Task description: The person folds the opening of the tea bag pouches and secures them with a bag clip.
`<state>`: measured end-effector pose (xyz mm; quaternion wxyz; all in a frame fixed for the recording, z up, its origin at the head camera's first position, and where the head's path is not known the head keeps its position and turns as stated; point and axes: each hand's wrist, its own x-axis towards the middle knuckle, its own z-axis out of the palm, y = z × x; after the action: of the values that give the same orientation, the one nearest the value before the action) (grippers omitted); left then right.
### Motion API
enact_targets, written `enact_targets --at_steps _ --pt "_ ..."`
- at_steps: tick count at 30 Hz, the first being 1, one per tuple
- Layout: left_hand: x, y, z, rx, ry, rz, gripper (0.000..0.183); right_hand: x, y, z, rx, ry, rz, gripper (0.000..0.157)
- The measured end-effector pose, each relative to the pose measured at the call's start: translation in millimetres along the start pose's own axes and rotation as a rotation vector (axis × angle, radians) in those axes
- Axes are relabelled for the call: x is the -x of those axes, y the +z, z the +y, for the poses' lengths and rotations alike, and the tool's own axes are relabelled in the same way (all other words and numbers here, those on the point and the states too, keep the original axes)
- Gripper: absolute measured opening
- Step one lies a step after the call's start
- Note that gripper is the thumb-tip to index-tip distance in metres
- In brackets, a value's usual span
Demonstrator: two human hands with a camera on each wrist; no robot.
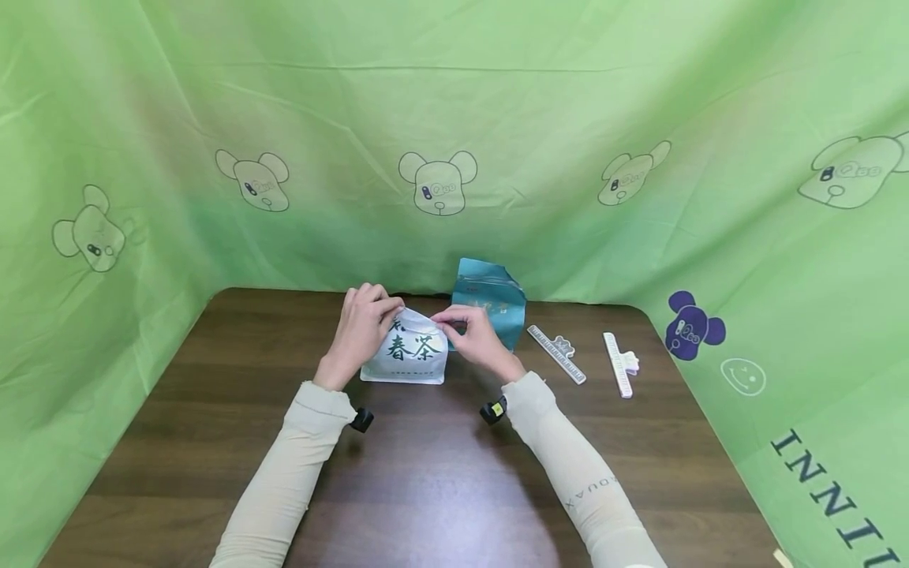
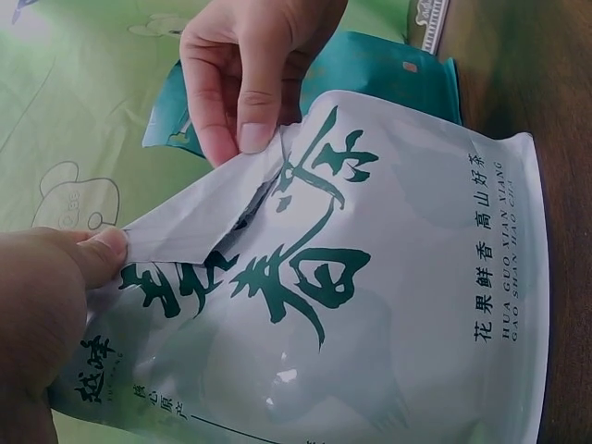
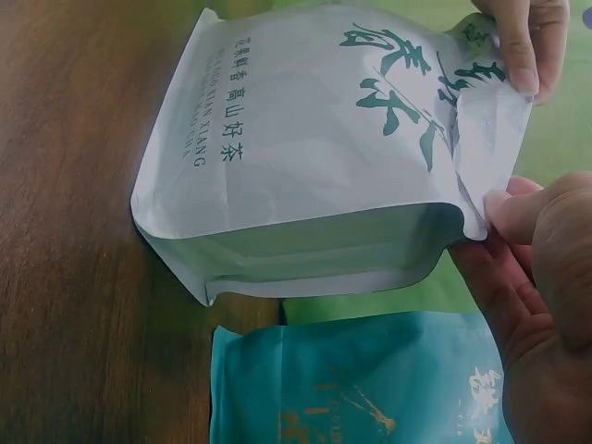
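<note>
Cloth (image 1: 142, 126), green and printed with bear heads, hangs behind the white bag and to both sides of it. Table (image 1: 419, 473), brown and wood-grained, reaches out left, right and in front of the white bag. Left hand (image 1: 362, 325) is at the upper left corner of the white bag, its thumb on the front, pinching the end of the folded flap (image 2: 199, 215). A pale sleeve (image 1: 284, 473) and a small black camera (image 1: 362, 420) are on that arm, in front of the white bag.

The white bag (image 1: 406, 369) itself stands upright on the table between the two hands, green characters on its front, its top edge folded over. Right hand (image 1: 477, 338) pinches the flap at the white bag's upper right corner, thumb against forefinger. Just behind the white bag and to its right stands a teal bag (image 1: 497, 304) with gold print, partly hidden by the right hand. Farther right of the white bag lies a white clip (image 1: 557, 355), set aslant, and beyond it a second clip (image 1: 618, 367), well apart from the white bag.
</note>
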<state>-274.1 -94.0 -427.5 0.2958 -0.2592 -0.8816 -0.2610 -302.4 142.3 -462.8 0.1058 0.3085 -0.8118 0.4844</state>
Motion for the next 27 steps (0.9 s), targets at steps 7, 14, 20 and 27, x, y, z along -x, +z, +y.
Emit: enact_targets --at_steps 7,14,20,27 --pt "-0.1 -0.6 -0.6 0.000 0.005 0.001 0.013 1.7 -1.4 -2.6 0.011 -0.001 -0.025 0.020" --pt "0.2 0.4 -0.6 0.008 0.009 0.007 0.012 4.7 -6.0 -15.9 0.022 -0.009 -0.053 0.025" --pt "1.1 0.7 -0.1 -0.010 0.003 0.002 0.011 8.0 -2.5 -0.2 0.004 -0.027 -0.046 0.028" --pt "1.8 1.0 1.5 -0.056 0.015 0.005 0.013 9.2 1.1 3.1 -0.006 -0.034 -0.025 0.030"
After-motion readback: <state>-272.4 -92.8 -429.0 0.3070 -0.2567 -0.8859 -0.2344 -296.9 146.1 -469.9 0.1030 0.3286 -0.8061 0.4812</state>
